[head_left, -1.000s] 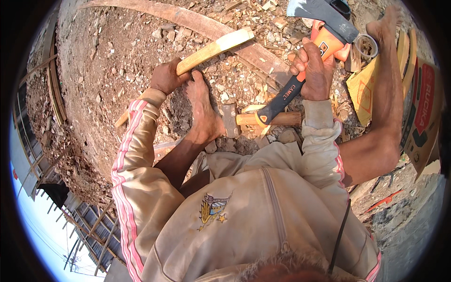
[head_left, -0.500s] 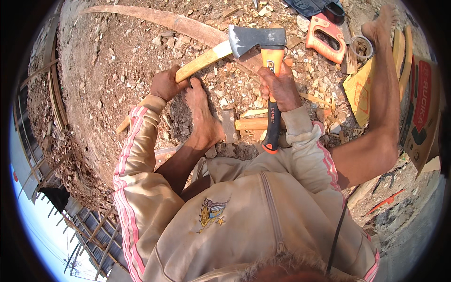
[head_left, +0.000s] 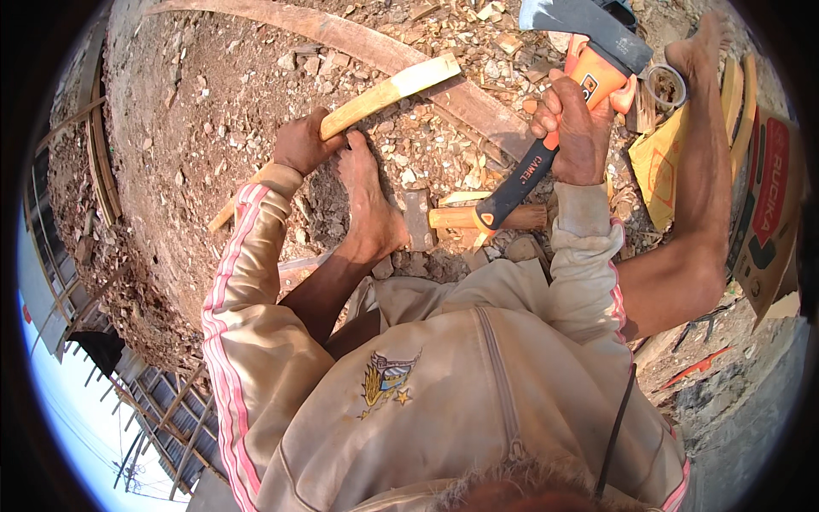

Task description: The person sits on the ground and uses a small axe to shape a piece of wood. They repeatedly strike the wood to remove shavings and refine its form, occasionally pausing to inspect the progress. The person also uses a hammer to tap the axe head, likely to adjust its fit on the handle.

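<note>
A pale wooden stick [head_left: 388, 90] is gripped in my left hand [head_left: 304, 147], just by the toes of my left foot. Its freshly cut far end points up and to the right, and its rear part runs behind my left wrist. My right hand [head_left: 576, 128] is wrapped round the upper handle of an axe [head_left: 589, 58] with a dark steel head and an orange and black handle. The axe head is raised to the right, apart from the stick. Below, a hammer [head_left: 420, 220] with a wooden handle lies on the ground beside my left heel.
A long curved plank [head_left: 375, 44] crosses the ground ahead, among wood chips and stones. At the right are a clear round container [head_left: 665, 86], a yellow bag [head_left: 655, 175], and a cardboard box [head_left: 768, 192]. An orange-handled saw is mostly hidden behind the axe.
The axe has swung up and right, away from the stick's end, which it was touching or overlapping. My left hand and the stick have barely moved.
</note>
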A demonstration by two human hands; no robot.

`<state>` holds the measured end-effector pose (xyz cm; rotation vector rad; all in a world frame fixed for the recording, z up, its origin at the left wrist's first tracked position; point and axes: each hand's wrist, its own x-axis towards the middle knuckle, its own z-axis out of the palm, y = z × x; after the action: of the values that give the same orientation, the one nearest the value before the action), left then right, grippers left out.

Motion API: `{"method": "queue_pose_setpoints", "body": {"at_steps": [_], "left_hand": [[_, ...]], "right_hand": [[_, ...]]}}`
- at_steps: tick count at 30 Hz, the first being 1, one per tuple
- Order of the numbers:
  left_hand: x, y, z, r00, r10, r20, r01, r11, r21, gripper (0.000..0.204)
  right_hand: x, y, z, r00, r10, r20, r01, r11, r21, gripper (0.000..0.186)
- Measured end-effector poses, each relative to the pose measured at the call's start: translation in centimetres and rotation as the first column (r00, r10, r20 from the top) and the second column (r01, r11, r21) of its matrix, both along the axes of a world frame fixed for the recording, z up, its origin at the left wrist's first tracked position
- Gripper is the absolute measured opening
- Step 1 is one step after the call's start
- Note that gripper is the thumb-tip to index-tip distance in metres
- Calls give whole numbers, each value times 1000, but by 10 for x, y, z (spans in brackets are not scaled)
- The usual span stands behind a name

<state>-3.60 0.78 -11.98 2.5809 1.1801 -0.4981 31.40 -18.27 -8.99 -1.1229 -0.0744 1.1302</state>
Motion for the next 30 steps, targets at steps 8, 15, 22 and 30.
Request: {"method": "queue_pose_setpoints", "body": {"at_steps": [8,15,22,30], "left_hand": [[6,4,1,1000,7,19,-7,999,31,41],[2,1,4,1000,9,16,-9,1000,5,39],[1,0,1,1000,-7,-4,7,1000,-5,43],[-2,-1,-2,1000,-3,5,3,1000,21,41]], "right_hand": [[-2,4,-9,998,67,2,-67,995,-70,12],[-26,4,-27,969,248,-16,-247,953,-176,12],[-23,2,-27,984,176,-13,-177,980,-92,17],[-20,6,-21,969,244,27,-238,960,-148,15]]}}
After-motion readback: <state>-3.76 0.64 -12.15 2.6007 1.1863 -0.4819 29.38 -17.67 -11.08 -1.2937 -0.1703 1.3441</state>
